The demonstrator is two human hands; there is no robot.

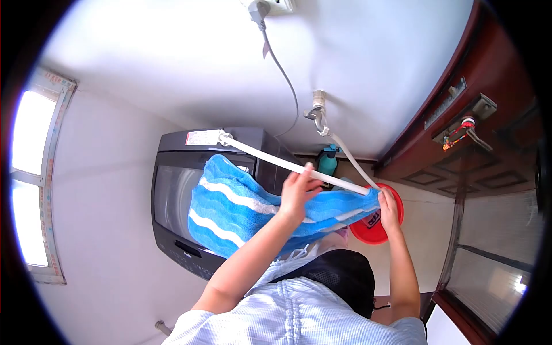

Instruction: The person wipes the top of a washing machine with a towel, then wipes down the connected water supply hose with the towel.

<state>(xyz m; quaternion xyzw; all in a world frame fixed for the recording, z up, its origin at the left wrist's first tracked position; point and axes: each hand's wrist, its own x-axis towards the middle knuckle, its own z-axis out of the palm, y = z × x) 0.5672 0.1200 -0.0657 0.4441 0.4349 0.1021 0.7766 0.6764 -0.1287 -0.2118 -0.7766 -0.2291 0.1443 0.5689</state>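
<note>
A blue towel with white wavy stripes [230, 213] lies partly over the lid of a dark washing machine [172, 178] and stretches to the right. My right hand [389, 210] has its fingers closed on the towel's right end, beside the bend of a white hose [270, 158]. Over the towel's middle is my left hand [299, 190], its fingers apart, close to the hose. Whether its fingertips touch the hose is hard to tell. The hose runs from the machine's back corner to the right, then up to a wall tap [315, 114].
A red round basin or lid [376, 230] sits on the floor beyond my right hand. Behind the hose stands a teal bottle [328, 161]. A grey plug [260, 10] hangs its cord down the wall. At the right is a dark red door [489, 75]; a window [34, 132] is at the left.
</note>
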